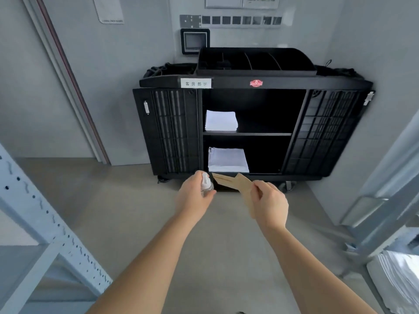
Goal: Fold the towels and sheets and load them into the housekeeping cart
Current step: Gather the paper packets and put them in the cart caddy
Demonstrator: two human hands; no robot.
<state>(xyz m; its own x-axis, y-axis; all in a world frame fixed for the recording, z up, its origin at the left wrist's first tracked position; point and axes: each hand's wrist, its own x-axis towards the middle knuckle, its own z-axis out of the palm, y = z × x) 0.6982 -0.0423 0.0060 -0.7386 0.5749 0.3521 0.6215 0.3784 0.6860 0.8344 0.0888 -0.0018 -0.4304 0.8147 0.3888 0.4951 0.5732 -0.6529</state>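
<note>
Nearest us, left grip (196,193): we held a small pump bottle (206,185), fingers wrapped round it.
Right grip (269,201): pinched brown paper packets (235,183), fanned toward the cart.
Cart (254,83): doors open for loading.
Lower shelf: folded sheets (227,160).
Upper shelf: folded towel (221,121).

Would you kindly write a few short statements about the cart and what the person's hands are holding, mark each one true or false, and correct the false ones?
1. The left hand holds a small clear pump bottle. True.
2. The right hand is empty. False: it pinches flat brown paper packets.
3. The housekeeping cart has both doors closed. False: both stand open, showing two shelves.
4. A folded white stack lies on the upper shelf, at its left side. True.
5. The lower shelf holds nothing. False: another folded white stack lies there, also at the left.
</note>
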